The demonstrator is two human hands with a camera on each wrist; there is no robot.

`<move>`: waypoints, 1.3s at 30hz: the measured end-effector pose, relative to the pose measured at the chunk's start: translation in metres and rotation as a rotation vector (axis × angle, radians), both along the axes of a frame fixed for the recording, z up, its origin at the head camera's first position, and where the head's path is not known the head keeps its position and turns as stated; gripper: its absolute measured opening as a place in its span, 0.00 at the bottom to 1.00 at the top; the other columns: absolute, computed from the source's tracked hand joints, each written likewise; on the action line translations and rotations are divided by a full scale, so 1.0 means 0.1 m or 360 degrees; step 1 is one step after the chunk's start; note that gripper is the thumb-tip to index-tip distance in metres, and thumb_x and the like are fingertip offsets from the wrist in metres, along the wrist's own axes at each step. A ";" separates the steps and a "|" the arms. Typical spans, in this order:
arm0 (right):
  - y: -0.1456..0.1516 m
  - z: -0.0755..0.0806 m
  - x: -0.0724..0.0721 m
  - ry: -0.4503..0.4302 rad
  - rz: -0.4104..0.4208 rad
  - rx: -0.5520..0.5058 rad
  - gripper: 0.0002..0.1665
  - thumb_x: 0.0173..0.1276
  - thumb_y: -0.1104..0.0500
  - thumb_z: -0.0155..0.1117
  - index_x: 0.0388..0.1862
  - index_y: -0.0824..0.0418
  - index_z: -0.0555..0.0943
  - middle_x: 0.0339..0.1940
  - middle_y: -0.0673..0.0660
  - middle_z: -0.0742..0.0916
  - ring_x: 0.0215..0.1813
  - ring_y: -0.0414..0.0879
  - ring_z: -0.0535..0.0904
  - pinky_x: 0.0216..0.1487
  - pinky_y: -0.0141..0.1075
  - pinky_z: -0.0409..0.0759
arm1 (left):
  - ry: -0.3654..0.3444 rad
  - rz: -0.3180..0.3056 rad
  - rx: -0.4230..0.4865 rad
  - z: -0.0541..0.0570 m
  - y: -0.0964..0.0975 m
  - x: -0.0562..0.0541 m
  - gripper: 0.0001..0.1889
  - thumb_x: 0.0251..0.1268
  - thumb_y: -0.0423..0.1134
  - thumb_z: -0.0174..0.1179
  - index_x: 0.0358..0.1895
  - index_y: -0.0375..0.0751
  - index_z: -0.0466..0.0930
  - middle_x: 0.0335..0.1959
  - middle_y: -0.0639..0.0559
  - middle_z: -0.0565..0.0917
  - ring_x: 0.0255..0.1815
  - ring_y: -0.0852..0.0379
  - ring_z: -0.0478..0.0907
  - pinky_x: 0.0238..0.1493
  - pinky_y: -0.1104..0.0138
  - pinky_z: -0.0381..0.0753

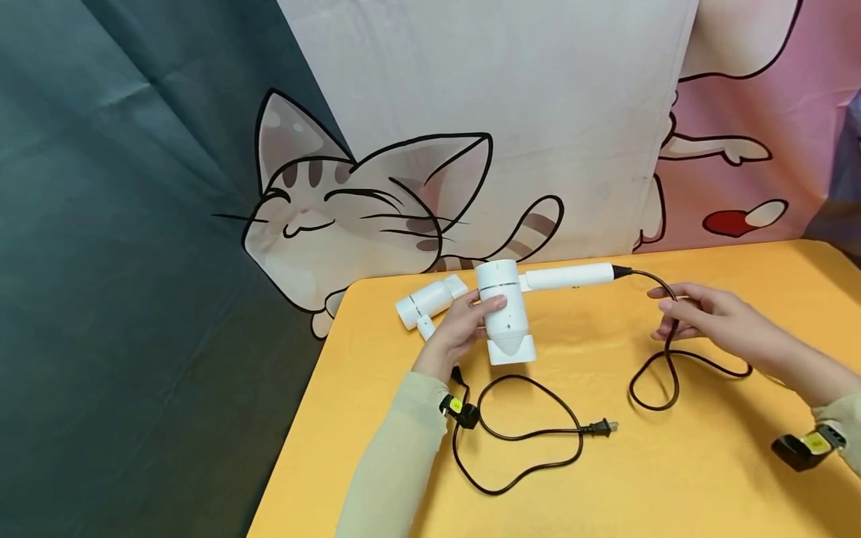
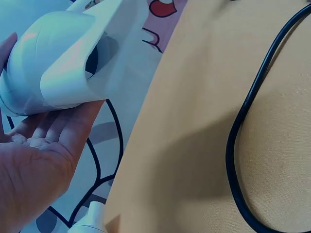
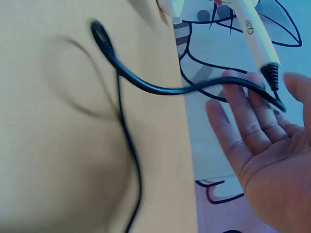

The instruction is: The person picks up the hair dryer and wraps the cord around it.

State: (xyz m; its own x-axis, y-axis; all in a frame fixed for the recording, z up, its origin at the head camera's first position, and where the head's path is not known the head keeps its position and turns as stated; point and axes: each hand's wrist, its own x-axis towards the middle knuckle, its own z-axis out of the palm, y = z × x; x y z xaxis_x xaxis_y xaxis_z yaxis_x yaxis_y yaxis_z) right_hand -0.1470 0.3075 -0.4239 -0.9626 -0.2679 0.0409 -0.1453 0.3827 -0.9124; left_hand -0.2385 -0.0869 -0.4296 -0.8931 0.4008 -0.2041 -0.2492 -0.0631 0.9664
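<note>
My left hand (image 1: 459, 329) grips a white hair dryer (image 1: 507, 314) round its barrel, above the table's back part. The dryer's flat nozzle (image 2: 68, 85) faces the left wrist camera. Its handle (image 1: 568, 276) points right, and from its end a black cord (image 1: 673, 355) runs to my right hand (image 1: 729, 317). There the fingers are spread and loosely bent, with the cord crossing in front of them, as the right wrist view shows. Behind my left hand lies a second white hair dryer (image 1: 430, 300), its handle partly hidden.
The second dryer's black cord (image 1: 494, 493) lies looped at the front of the yellow table (image 1: 646, 486), ending in a two-prong plug (image 1: 599, 428). A cloth backdrop with a cartoon cat (image 1: 397, 202) hangs right behind the table. Dark cloth (image 1: 134, 299) hangs at left.
</note>
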 end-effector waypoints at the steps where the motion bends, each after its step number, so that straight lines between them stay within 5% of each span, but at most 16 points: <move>1: 0.01 -0.03 0.02 -0.0007 0.0029 -0.0086 0.15 0.90 0.59 0.47 0.68 0.56 0.75 0.40 0.62 0.90 0.46 0.46 0.92 0.48 0.31 0.88 | 0.0004 0.0008 0.0000 0.00 0.00 0.00 0.25 0.74 0.39 0.65 0.69 0.33 0.77 0.48 0.46 0.88 0.39 0.55 0.87 0.36 0.67 0.87; 4: 0.01 -0.13 0.09 -0.0022 0.0145 -0.0429 0.19 0.92 0.60 0.39 0.66 0.53 0.77 0.39 0.61 0.88 0.49 0.48 0.92 0.52 0.31 0.87 | 0.0012 0.0006 0.0011 0.00 0.01 0.00 0.24 0.75 0.39 0.65 0.69 0.32 0.76 0.48 0.46 0.88 0.40 0.55 0.87 0.36 0.67 0.87; 8: -0.10 -0.24 0.21 -0.0121 0.0360 -0.1047 0.27 0.92 0.61 0.29 0.69 0.61 0.78 0.43 0.62 0.88 0.53 0.53 0.91 0.58 0.37 0.87 | 0.0029 -0.0005 0.0017 0.00 0.02 0.00 0.24 0.75 0.39 0.65 0.69 0.32 0.77 0.49 0.45 0.88 0.42 0.54 0.87 0.38 0.65 0.88; 11: -0.25 -0.28 0.31 -0.0150 0.0418 -0.1243 0.29 0.92 0.61 0.26 0.71 0.63 0.77 0.47 0.63 0.89 0.55 0.55 0.90 0.59 0.40 0.87 | 0.0032 0.0002 0.0013 0.01 0.03 0.00 0.24 0.75 0.40 0.65 0.68 0.33 0.78 0.50 0.45 0.88 0.43 0.54 0.87 0.38 0.65 0.89; 18: -0.51 -0.32 0.45 -0.0114 0.0246 -0.0974 0.25 0.93 0.58 0.32 0.71 0.58 0.76 0.47 0.58 0.87 0.47 0.49 0.88 0.44 0.39 0.88 | 0.0013 -0.0010 0.0038 0.01 0.08 -0.01 0.25 0.76 0.39 0.64 0.70 0.31 0.76 0.48 0.45 0.88 0.40 0.55 0.87 0.37 0.66 0.88; 23: -0.52 -0.40 0.45 -0.0035 0.0034 -0.0537 0.20 0.92 0.57 0.41 0.66 0.53 0.81 0.41 0.58 0.87 0.34 0.49 0.84 0.28 0.40 0.83 | 0.0005 -0.0022 0.0058 0.03 0.11 0.00 0.26 0.76 0.39 0.64 0.71 0.31 0.75 0.49 0.44 0.88 0.40 0.54 0.87 0.35 0.67 0.88; 32: -0.36 -0.44 0.27 -0.0161 -0.0131 -0.0091 0.24 0.89 0.52 0.52 0.58 0.73 0.83 0.31 0.60 0.86 0.23 0.45 0.77 0.18 0.38 0.73 | 0.0043 -0.0064 0.0052 0.11 0.08 0.06 0.27 0.74 0.38 0.64 0.71 0.31 0.75 0.49 0.44 0.88 0.40 0.54 0.87 0.35 0.66 0.88; 39: -0.19 -0.31 0.04 -0.0160 -0.0164 0.0185 0.24 0.86 0.48 0.58 0.50 0.70 0.86 0.29 0.60 0.86 0.20 0.46 0.76 0.19 0.37 0.74 | 0.0087 -0.0137 0.0073 0.19 0.06 0.11 0.28 0.73 0.37 0.63 0.72 0.29 0.74 0.48 0.47 0.86 0.42 0.54 0.86 0.35 0.66 0.88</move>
